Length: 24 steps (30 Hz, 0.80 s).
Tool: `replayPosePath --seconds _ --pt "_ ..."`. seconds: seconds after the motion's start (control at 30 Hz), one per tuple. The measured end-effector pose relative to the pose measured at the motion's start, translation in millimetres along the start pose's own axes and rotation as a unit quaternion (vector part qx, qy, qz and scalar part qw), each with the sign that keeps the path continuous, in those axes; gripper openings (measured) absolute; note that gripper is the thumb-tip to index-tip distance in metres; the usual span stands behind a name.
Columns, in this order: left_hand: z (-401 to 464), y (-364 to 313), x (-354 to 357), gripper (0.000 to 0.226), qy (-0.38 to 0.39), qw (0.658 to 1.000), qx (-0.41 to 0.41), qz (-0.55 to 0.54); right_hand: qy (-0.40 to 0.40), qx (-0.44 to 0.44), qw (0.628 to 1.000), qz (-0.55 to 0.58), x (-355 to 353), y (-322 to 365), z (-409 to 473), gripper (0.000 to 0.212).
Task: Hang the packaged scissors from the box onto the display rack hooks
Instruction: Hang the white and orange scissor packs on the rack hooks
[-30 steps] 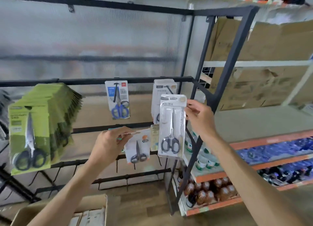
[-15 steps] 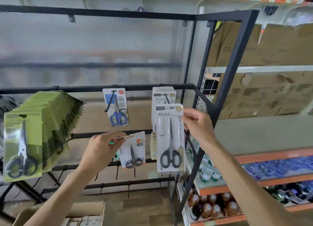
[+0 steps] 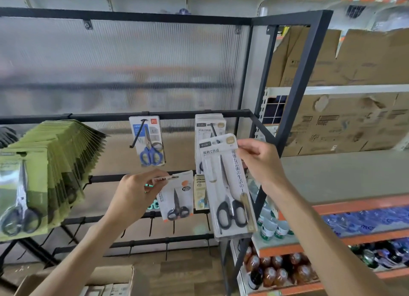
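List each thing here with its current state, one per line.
white scissors pack: pinched at its top corner by the right hand, not hooked
small scissors pack: top gripped by the left hand
blue-handled scissors pack: hanging on a hook
green scissors packs: hanging, fanned out
cardboard box: open

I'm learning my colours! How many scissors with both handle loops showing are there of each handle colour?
Black handles: 3, in the green pack, small pack and long white pack.
Blue handles: 1, the blue-handled scissors.
Total: 4.
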<state>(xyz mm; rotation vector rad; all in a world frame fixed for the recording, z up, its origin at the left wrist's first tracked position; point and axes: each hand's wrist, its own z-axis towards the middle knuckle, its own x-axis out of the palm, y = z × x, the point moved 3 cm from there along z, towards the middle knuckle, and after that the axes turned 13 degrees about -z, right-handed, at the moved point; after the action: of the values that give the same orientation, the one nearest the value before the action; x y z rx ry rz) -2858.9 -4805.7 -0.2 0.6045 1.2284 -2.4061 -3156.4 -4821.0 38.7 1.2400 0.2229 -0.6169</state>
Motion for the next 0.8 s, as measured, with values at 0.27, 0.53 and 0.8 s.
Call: replayPosePath --seconds 0.27,0.53,0.8 --pt "11.2 -17.5 3.6 0.054 0.118 0.992 -0.029 0.029 0.016 -0.113 0.992 -0.059 13.3 -2.0 -37.4 0.017" --pt "7.5 -14.1 6.9 0.061 0.207 0.966 -0.125 -0.091 0.06 -0.144 0.987 -0.033 38.9 -5.3 -43.7 0.018" --pt "-3.1 -4.5 -0.4 0.028 0.138 0.963 -0.17 -0.157 0.125 -0.142 0.982 -0.021 63.7 1.8 -49.0 0.013"
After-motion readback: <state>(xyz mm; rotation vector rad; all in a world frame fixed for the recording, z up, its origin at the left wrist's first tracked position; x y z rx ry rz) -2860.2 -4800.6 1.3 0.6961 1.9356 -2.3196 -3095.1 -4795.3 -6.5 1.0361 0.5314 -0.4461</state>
